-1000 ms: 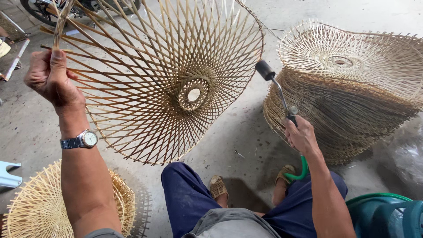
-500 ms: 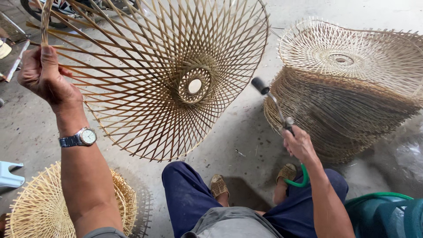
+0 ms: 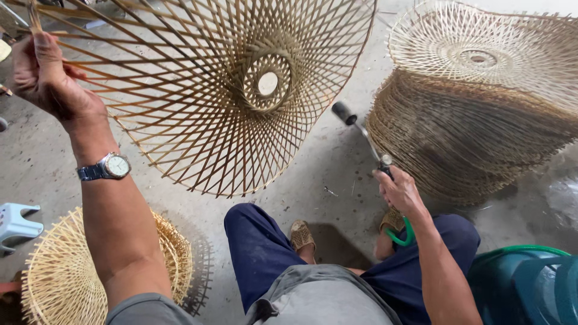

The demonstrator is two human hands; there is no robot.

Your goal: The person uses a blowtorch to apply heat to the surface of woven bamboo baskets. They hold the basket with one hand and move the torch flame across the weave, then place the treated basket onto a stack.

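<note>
The left hand gripped the rim of a woven bamboo frame, held up over the floor. The right hand was closed around what seemed a torch near the stacked frames.

Left hand raised, fingers closed on rim of large open-weave bamboo cone frame, round hole at its centre facing camera. Silver wristwatch on that wrist. Right hand low, gripped round metal torch wand with black nozzle, nozzle near frame's lower edge, apart from it; green hose curling under wrist. Tall stack of woven bamboo frames on grey concrete floor at right. Flat pale woven frame lower left, teal plastic tub lower right.
</note>
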